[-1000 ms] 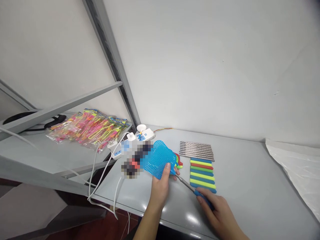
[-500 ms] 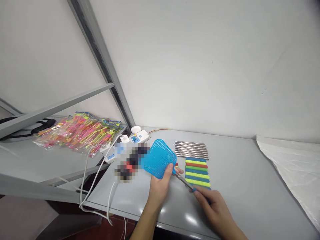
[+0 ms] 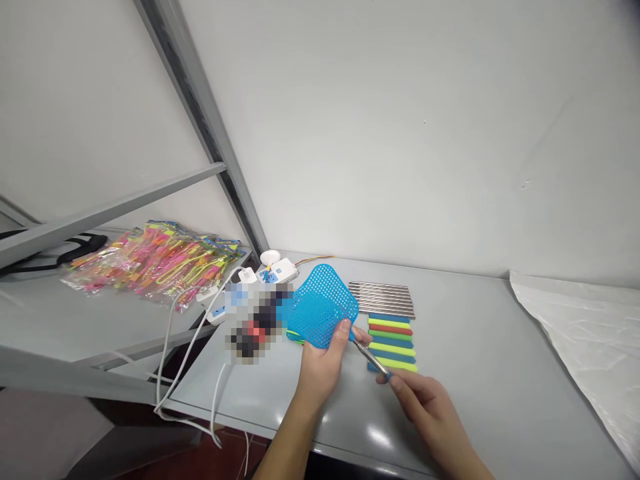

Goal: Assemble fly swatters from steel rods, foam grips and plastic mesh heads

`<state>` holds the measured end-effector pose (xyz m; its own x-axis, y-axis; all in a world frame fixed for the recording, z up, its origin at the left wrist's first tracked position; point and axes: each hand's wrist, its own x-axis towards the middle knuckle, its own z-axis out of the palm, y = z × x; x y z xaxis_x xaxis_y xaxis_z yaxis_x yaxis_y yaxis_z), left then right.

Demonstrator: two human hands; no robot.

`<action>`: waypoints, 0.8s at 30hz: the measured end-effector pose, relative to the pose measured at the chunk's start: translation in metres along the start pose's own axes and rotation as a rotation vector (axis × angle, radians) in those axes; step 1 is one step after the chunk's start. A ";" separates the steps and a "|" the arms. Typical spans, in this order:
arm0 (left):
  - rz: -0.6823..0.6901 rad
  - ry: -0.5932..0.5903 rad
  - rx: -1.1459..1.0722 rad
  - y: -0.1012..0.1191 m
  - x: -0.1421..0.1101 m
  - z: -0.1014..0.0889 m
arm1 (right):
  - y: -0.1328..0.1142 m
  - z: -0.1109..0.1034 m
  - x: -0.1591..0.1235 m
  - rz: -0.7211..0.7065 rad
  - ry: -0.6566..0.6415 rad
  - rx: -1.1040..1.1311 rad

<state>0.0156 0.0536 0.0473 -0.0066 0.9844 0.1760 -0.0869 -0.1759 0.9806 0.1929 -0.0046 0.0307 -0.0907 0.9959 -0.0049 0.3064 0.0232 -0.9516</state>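
Observation:
A fly swatter point(image 3: 323, 303) with a blue mesh head and a metal rod point(image 3: 371, 358) is held tilted above the table. My left hand point(image 3: 324, 363) grips the base of the head, thumb on top of the mesh. Closed round the blue handle end is my right hand point(image 3: 427, 403), which hides most of that handle. Just beyond it lies a row of coloured handle sleeves point(image 3: 391, 342) in blue, yellow, red and green. Several metal rods point(image 3: 381, 300) lie side by side behind the sleeves. Green and blue edges point(image 3: 294, 336) show under the swatter head, mostly hidden.
Power strips point(image 3: 280, 271) with white cables point(image 3: 167, 347) stand at the table's back left, beside a pixelated patch. Bagged pink and yellow items point(image 3: 160, 260) are piled on the left shelf. A grey frame post point(image 3: 210, 127) rises there. White sheeting point(image 3: 575, 327) covers the right side.
The swatter head has moved slightly up and to the right and tilted, showing green edges beneath it. Both hands keep their grip.

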 end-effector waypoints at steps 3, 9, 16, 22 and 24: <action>0.017 0.015 0.043 0.001 0.000 -0.002 | 0.000 -0.001 -0.002 -0.139 0.010 -0.171; 0.017 0.064 0.002 -0.005 -0.005 -0.003 | -0.011 -0.011 0.000 -0.244 -0.025 -0.325; -0.072 -0.013 -0.030 -0.010 -0.024 0.007 | -0.015 -0.021 -0.002 -0.106 -0.141 -0.216; -0.013 0.067 -0.195 -0.011 -0.033 0.011 | -0.010 -0.012 -0.006 -0.118 -0.171 -0.244; 0.022 0.146 -0.229 -0.004 -0.032 0.006 | -0.008 -0.016 -0.009 -0.137 -0.176 -0.293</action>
<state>0.0222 0.0229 0.0383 -0.1530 0.9742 0.1659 -0.3084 -0.2066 0.9286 0.2062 -0.0127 0.0437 -0.3039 0.9519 0.0394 0.5363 0.2051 -0.8187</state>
